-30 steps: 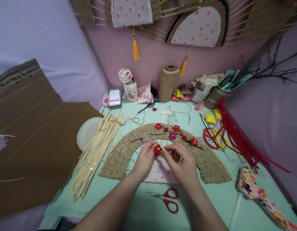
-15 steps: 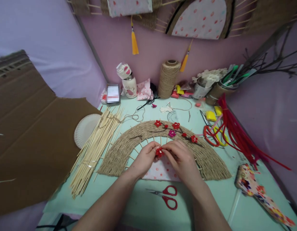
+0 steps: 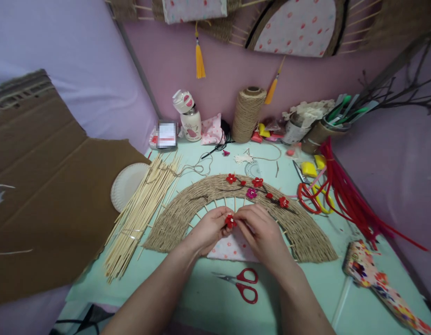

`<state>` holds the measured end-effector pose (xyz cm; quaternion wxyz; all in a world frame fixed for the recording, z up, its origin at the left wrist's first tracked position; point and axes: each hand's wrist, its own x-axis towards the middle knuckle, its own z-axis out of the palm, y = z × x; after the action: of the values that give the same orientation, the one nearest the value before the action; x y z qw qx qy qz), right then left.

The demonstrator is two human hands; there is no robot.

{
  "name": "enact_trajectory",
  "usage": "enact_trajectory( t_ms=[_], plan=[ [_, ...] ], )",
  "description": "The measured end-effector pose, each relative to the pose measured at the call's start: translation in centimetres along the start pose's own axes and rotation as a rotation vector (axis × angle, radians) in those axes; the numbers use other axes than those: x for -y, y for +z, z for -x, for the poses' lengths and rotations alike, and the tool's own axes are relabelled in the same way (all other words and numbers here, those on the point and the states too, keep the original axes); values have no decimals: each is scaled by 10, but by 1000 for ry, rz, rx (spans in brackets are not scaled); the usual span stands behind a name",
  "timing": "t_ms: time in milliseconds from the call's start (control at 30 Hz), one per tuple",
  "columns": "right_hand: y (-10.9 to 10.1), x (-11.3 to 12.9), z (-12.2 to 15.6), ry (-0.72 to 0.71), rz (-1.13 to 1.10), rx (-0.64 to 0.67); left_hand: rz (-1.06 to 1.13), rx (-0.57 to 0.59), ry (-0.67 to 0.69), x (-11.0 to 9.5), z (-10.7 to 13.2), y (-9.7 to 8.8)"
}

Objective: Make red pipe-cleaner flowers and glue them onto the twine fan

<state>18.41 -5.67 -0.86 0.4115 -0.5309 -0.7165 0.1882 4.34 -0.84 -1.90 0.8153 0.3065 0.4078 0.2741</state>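
Note:
Between my hands is a small red flower (image 3: 230,221) with a pale centre, facing up. My left hand (image 3: 207,230) pinches it from the left. My right hand (image 3: 266,232) has its thumb and forefinger closed at the flower's right edge; its other fingers are curled. Both hands are above a twine-woven, fan-shaped piece (image 3: 171,221) with thin stick ribs and a pink-dotted white cloth (image 3: 229,249) at its lower middle. A dark twig with several red flowers (image 3: 257,182) and a magenta flower (image 3: 251,193) lies across its upper right.
Red-handled scissors (image 3: 247,282) lie in front of the fan. Left are bundled thin sticks (image 3: 138,223), a paper plate (image 3: 126,186) and cardboard (image 3: 62,195). Right are more scissors (image 3: 308,197), red pipe cleaners (image 3: 348,190) and a flower-patterned glue gun (image 3: 361,265). A twine spool (image 3: 249,114) stands behind.
The view has shifted slightly, so the surroundings appear a little further right. The flower has turned a little between my fingers and its face shows more clearly.

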Motion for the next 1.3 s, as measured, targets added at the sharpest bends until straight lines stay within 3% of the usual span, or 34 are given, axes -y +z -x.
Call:
enact_trajectory(
  t_ms=[100, 267, 367, 767, 933, 1133, 1300],
  plan=[
    [-3, 0, 0, 76, -55, -41, -120, -22, 59, 1, -2, -2],
    [-4, -1, 1, 71, -55, 3, -742, -90, 362, 1, -1, -10],
    [-3, 0, 1, 45, -39, 41, -976, -124, 461, 2, 2, -11],
    [2, 1, 0, 19, 131, 143, -1183, -128, 470, 5, 5, -10],
    [3, 0, 1, 36, 97, 106, -1036, -119, 471, 5, 4, -9],
    [5, 4, 1, 90, 57, -252, -159, -171, 261, 6, -4, -5],
    [11, 9, 2, 48, 93, -233, 143, -146, 248, 4, -3, 1]
  ],
)
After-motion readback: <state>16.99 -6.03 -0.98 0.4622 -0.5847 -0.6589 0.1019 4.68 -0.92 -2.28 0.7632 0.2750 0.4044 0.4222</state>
